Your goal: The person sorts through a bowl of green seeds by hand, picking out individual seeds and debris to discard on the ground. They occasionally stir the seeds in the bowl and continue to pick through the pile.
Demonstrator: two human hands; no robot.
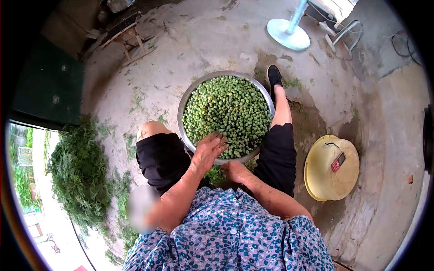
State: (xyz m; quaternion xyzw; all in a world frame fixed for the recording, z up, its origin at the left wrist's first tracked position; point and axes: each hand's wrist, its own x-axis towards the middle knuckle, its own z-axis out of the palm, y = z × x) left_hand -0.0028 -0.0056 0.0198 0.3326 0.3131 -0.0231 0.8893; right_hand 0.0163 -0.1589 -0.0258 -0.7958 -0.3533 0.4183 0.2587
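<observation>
A wide metal basin full of small round green fruits or pods sits on the floor between the knees. My left hand lies at the near left part of the heap, palm down, its fingers stretched over the green pieces and slightly apart. Just outside the near rim is my right hand, its fingers drawn together. Whatever it may hold is too hidden to make out. Some leafy green sprigs show below the rim, between the two wrists.
A large pile of feathery green plants lies at the left. To the right, a yellow lid-like object carries a small red and dark packet. A pale round stand base and a wooden stool stand farther back.
</observation>
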